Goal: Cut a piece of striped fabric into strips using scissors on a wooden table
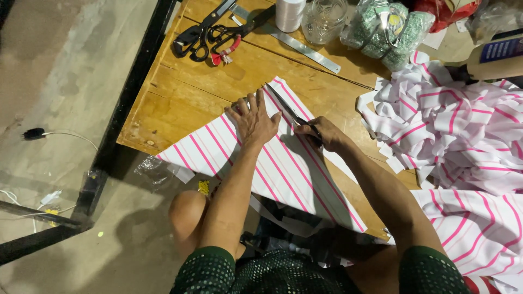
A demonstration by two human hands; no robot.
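A piece of white cloth with pink stripes lies across the wooden table and hangs over its near edge. My left hand presses flat on the cloth, fingers spread. My right hand grips a pair of dark scissors, whose blades point away along the cloth's right edge, towards its far corner.
Two more pairs of scissors and a metal ruler lie at the table's far side, beside a thread spool, a glass jar and a green bundle. A heap of striped cloth pieces fills the right. A black frame edges the table's left.
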